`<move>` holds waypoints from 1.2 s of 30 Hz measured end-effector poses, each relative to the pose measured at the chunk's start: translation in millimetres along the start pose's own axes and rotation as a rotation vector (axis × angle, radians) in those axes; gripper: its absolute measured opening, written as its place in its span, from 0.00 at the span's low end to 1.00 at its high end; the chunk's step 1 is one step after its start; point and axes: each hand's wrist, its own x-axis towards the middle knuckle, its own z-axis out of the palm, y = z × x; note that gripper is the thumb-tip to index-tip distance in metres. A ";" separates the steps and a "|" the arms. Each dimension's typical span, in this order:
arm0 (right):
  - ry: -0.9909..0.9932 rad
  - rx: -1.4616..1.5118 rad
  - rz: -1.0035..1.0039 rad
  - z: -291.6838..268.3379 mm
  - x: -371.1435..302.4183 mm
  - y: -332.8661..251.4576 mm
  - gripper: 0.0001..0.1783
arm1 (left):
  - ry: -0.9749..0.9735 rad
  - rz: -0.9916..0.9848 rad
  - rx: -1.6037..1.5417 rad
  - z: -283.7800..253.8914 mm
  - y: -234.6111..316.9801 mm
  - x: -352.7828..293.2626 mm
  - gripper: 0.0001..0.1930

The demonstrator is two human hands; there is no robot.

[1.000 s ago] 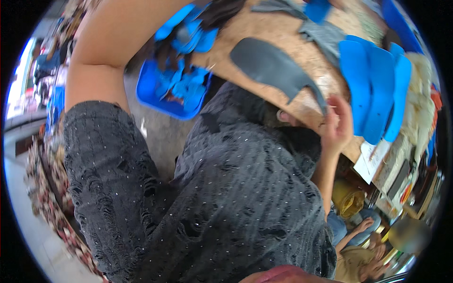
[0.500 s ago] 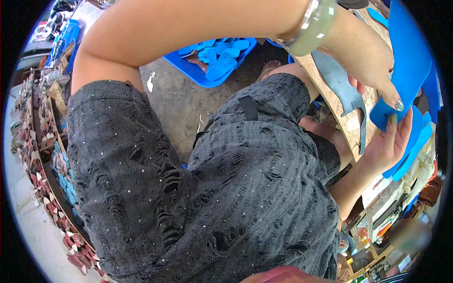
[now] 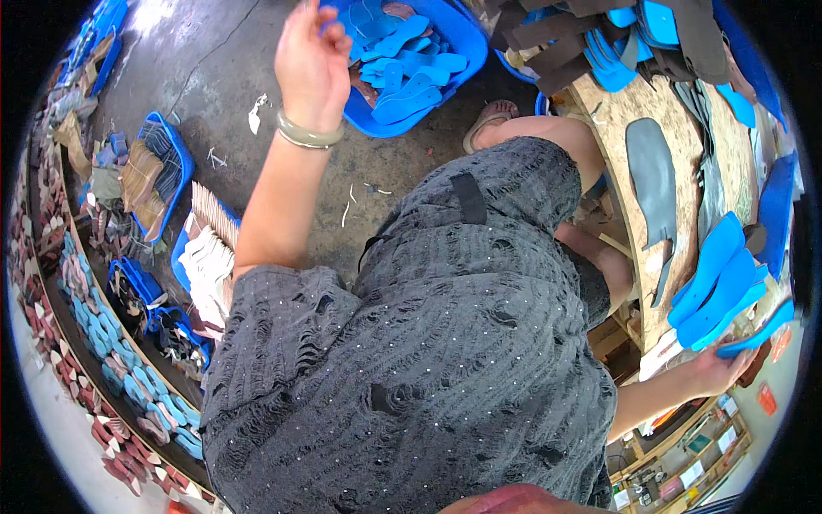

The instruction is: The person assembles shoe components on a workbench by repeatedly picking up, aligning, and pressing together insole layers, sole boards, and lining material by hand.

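My left hand, a pale bracelet at its wrist, is raised at the top beside a blue bin. Its fingers are loosely bent and apart, with nothing visible in them. The bin holds several blue shoe soles. Far out to the right, my right hand grips one end of a blue shoe sole. Just behind that hand, a small fan of blue soles lies at the edge of the wooden table.
On the table lie a grey cut-out sheet and crumpled dark strips. Dark and blue soles are heaped at its far end. To the left stand a blue crate of brown pieces, a bundle of whitish pieces and long shelves of soles.
My hands were together at a large blue piece over the table. My left hand has swung left to beside the bin, without it. My right hand has moved nearer and outward, now gripping a sole.
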 end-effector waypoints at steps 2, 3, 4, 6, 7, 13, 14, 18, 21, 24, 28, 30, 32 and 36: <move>-0.013 0.024 -0.012 -30.2 28.8 -0.2 0.21 | 0.103 -0.109 -0.051 -25.8 -26.5 -8.8 0.07; 0.004 0.050 0.018 -39.3 36.1 0.8 0.22 | 0.195 -0.218 -0.086 -35.1 -40.0 -10.2 0.06; 0.023 0.082 0.049 -46.2 42.2 3.4 0.22 | 0.209 -0.282 -0.084 -39.7 -54.3 -17.0 0.07; 0.050 0.122 0.053 -48.0 41.0 -1.9 0.23 | 0.196 -0.382 -0.024 -29.4 -78.0 -41.1 0.07; 0.070 0.156 0.075 -46.0 36.3 -7.8 0.24 | 0.170 -0.411 0.035 -17.9 -87.2 -56.5 0.06; -0.087 -0.092 -0.141 -124.1 39.1 -10.2 0.33 | -0.312 -0.595 0.322 32.0 -133.8 -122.8 0.08; 0.009 -0.258 -0.199 -99.7 19.6 -24.5 0.35 | -0.420 -0.522 0.412 44.6 -135.7 -132.5 0.08; 0.099 -0.591 -0.407 -112.0 19.0 -19.1 0.36 | -0.849 -0.163 0.668 82.2 -125.7 -150.5 0.06; 0.116 -0.579 -0.352 -113.1 9.1 -18.1 0.36 | -1.124 0.080 0.739 115.8 -124.6 -147.1 0.07; 0.068 -0.589 -0.164 -130.6 0.6 5.6 0.36 | -1.480 0.435 0.797 162.7 -130.0 -157.2 0.09; 0.031 -0.580 -0.071 -122.3 -11.4 34.0 0.37 | -1.720 0.583 0.784 207.9 -157.1 -164.4 0.15; 0.019 -0.545 -0.045 -117.7 -7.1 48.6 0.37 | -1.791 0.736 0.925 220.4 -168.1 -166.1 0.20; -0.001 -0.681 -0.069 -103.6 -0.6 59.1 0.36 | -1.778 0.773 1.023 226.6 -177.5 -164.4 0.22; 0.058 -1.086 -0.399 -60.1 12.3 44.1 0.31 | -1.776 0.817 1.212 222.7 -191.6 -154.7 0.27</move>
